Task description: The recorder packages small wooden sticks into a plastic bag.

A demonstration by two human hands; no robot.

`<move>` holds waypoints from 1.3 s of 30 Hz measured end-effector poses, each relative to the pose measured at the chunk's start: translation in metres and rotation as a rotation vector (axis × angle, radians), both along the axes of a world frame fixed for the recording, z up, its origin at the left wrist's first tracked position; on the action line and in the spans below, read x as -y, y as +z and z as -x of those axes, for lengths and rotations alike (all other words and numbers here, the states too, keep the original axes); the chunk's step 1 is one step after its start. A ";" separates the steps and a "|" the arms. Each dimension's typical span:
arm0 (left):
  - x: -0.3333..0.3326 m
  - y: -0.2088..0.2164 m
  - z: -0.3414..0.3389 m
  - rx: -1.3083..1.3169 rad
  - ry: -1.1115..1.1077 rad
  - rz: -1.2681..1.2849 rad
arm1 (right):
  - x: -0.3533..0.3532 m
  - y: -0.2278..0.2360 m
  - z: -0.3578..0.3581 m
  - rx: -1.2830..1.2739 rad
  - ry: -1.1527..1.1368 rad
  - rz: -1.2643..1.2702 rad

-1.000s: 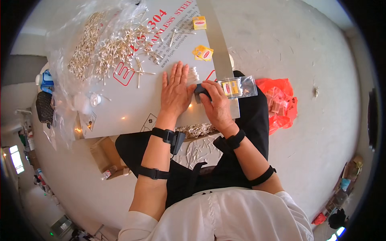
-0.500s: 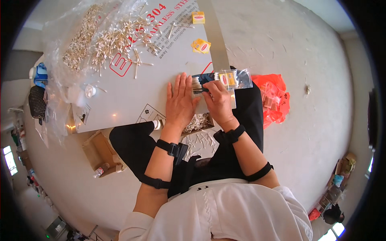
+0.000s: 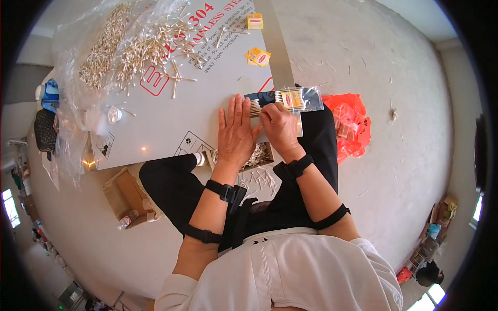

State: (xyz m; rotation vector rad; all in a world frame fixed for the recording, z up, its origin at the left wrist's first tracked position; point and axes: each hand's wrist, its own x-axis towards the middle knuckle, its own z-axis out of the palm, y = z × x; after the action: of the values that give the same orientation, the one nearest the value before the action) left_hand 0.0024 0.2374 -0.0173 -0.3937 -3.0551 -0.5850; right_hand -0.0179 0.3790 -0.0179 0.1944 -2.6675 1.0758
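My left hand (image 3: 236,136) lies flat on the metal-topped table (image 3: 171,124), fingers stretched out. Its fingertips are beside a small row of cotton swabs (image 3: 254,108) on a dark patterned strip (image 3: 262,96). At the other end of that row, my right hand (image 3: 281,127) is closed, fingers curled in; what is between its fingertips is hidden. Just beyond its knuckles lies a clear plastic bag (image 3: 313,98) of cotton swabs with a yellow label card (image 3: 292,98), reaching past the table's right edge.
Loose cotton swabs (image 3: 148,52) spill from a big clear bag (image 3: 72,67) at the far left. Yellow cards (image 3: 258,56) and a yellow stack (image 3: 254,21) sit near the right edge. Below are a swab-filled box (image 3: 262,155), an open carton (image 3: 124,194) and a red bag (image 3: 353,124).
My right hand's fingers have curled in more tightly by the row of swabs. My left hand has shifted slightly right and stays flat.
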 end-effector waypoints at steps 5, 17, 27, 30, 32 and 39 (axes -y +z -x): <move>0.001 -0.001 0.000 0.000 0.006 0.020 | 0.001 0.003 -0.002 -0.001 0.005 0.007; -0.001 -0.001 0.001 -0.015 0.007 0.028 | -0.003 0.001 -0.002 0.026 0.038 0.015; 0.000 -0.001 0.000 -0.020 0.011 0.031 | -0.001 0.006 -0.002 0.050 0.037 -0.017; -0.001 -0.002 0.001 -0.038 0.016 0.030 | -0.002 0.005 -0.001 0.059 0.039 -0.014; -0.001 -0.002 0.001 -0.034 0.014 0.035 | -0.002 0.004 -0.001 0.058 0.039 -0.015; -0.001 -0.004 0.000 -0.044 0.016 0.037 | -0.001 0.008 0.000 0.082 0.044 -0.028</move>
State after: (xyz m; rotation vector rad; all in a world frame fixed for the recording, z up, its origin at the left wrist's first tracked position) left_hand 0.0023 0.2379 -0.0213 -0.3768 -3.0281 -0.5133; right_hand -0.0176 0.3799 -0.0095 0.2200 -2.7645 1.0820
